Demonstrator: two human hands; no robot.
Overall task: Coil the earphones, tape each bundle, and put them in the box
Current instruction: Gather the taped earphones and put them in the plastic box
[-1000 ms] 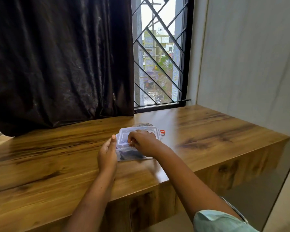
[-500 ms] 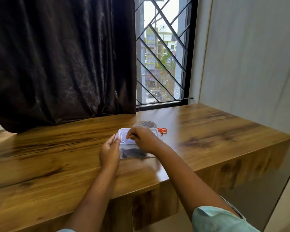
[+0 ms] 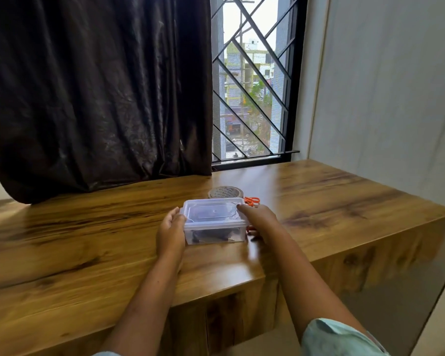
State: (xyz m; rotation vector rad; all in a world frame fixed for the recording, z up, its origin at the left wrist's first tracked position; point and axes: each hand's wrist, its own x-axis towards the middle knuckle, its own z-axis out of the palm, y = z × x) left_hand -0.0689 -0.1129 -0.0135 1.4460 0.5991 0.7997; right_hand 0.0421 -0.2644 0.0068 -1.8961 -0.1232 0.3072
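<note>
Packing close to finished, by the look of things. Clear box [image 3: 216, 224] on the table [image 3: 88, 253], a little back from the front edge and roughly midway along it, with the lid [image 3: 211, 210] already seated on top. Through the near wall, dark bundles of earphones [image 3: 208, 234] lying on the bottom, too murky to count or to check for tape round them. None seen loose anywhere on the table.

Left hand [image 3: 170, 231] clasped round the left end of the box, thumb up at the lid's rim. Right hand [image 3: 261, 222] grasping the right end, one digit tip on the lid's far right corner, remaining fingers curled down beside the wall. Nothing else held in either hand.

Tape roll [image 3: 225, 192] lying flat just behind the box, toward the back edge. Orange scissors [image 3: 252, 200] just beside the roll, near the box's far right corner, partly hidden by the right hand. Both tools lying apart from the hands, so coiling and taping judged over.

Probably left to do: seating the lid fully along every rim, then letting go. Impossible to tell from here whether latched or only resting. Worth pressing evenly at both ends, to keep so light a box from skidding toward the front edge or tipping under one thumb.
</note>
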